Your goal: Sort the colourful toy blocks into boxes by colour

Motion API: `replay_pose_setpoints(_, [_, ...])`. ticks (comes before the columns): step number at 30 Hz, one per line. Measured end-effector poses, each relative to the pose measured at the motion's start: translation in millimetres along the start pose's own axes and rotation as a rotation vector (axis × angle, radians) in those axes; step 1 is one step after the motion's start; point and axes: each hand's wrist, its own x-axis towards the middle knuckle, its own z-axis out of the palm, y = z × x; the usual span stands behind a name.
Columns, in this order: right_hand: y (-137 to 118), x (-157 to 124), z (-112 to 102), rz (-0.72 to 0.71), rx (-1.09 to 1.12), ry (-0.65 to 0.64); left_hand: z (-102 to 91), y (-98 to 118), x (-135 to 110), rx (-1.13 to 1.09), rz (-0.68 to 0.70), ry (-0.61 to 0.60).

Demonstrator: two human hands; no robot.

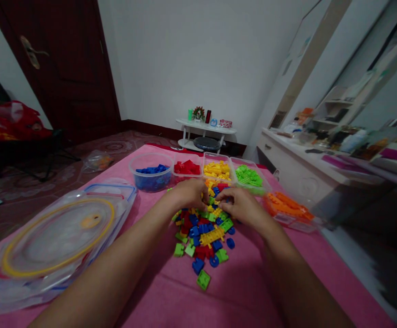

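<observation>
A mixed pile of toy building blocks (203,228) in blue, red, yellow and green lies on the pink cloth. At its far left side, my left hand (192,193) reaches in with curled fingers; what they hold, if anything, is hidden. My right hand (240,204) touches the far right side of the pile, fingers bent and drawn together over small pieces I cannot make out. Behind the hands stand a round tub of blue blocks (152,170), a box of red blocks (187,167), a box of yellow blocks (217,170) and a box of green blocks (249,176).
An open box of orange pieces (289,206) sits to the right. Clear lids with blue and yellow rims (114,214) lie stacked on the left of the pink cloth (242,291). Beyond are a low white table (205,126), a dresser (297,159) and a dark door (62,59).
</observation>
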Motion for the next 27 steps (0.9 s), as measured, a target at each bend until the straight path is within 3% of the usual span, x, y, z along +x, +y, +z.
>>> replay_pose_setpoints(2, [-3.4,-1.1,2.1,-0.015,-0.020,-0.032,-1.8,1.9,-4.8,0.015,-0.004,-0.030])
replay_pose_setpoints(8, [-9.2,-3.9,19.9,-0.014,-0.045,-0.175,4.6,0.6,-4.0,0.056,-0.022,0.049])
replay_pose_setpoints(12, [-11.4,-4.6,25.0,0.002,-0.078,-0.156,1.6,-5.9,-1.9,0.034,-0.015,0.030])
replay_pose_setpoints(16, [-13.8,-1.0,19.5,0.032,-0.080,-0.057,-3.2,-11.3,2.5,-0.028,-0.056,0.184])
replay_pose_setpoints(18, [-14.7,1.7,18.6,0.044,-0.075,0.057,-3.5,-10.5,5.7,-0.200,-0.132,0.262])
replay_pose_setpoints(22, [-14.6,3.8,25.5,0.022,-0.127,0.218,-3.0,-6.9,11.7,-0.909,-0.320,0.246])
replay_pose_setpoints(24, [-14.7,2.4,30.3,0.010,-0.236,0.199,-3.4,-8.0,13.6,-1.202,-0.361,0.219])
replay_pose_setpoints(27, [-16.2,-0.2,35.0,-0.002,-0.405,0.108,-3.4,-12.1,15.1,-1.453,-0.381,0.182])
